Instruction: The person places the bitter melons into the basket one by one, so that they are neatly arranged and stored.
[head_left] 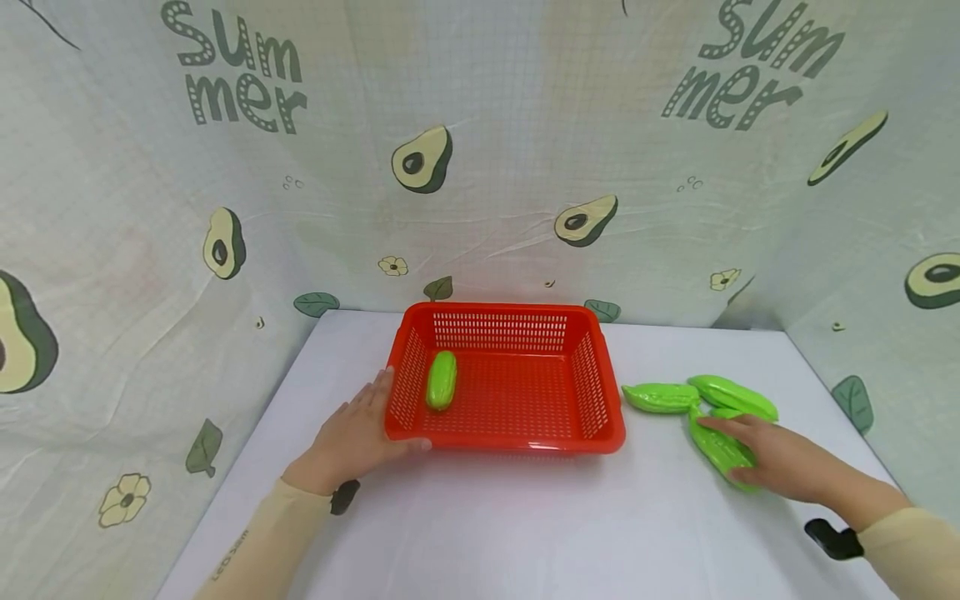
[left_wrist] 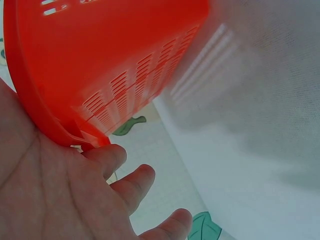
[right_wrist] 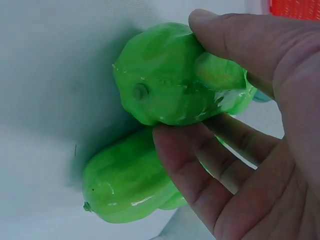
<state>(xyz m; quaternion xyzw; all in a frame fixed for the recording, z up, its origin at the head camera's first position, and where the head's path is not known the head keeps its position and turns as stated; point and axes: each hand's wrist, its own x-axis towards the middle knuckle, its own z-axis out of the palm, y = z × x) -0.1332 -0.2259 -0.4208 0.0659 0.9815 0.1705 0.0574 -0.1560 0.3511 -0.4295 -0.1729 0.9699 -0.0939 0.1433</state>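
A red plastic basket point(head_left: 510, 442) stands in the middle of the white table. One green toy gourd point(head_left: 442, 379) lies inside it near the left wall. My left hand point(head_left: 372, 419) rests flat against the basket's front left corner, fingers straight along the side and thumb along the front edge; in the left wrist view the palm point(left_wrist: 60, 195) touches the basket's rim point(left_wrist: 30, 105). To the right of the basket, my right hand point(head_left: 738, 454) grips a green gourd point(head_left: 716, 446), thumb and fingers curled round it point(right_wrist: 150, 70). Another gourd point(right_wrist: 125, 185) lies against it.
Two more green gourds point(head_left: 660, 397) point(head_left: 733, 396) lie on the table point(head_left: 487, 533) between the basket and my right hand. Cloth walls point(head_left: 487, 167) printed with avocados close the table in at the back and on both sides.
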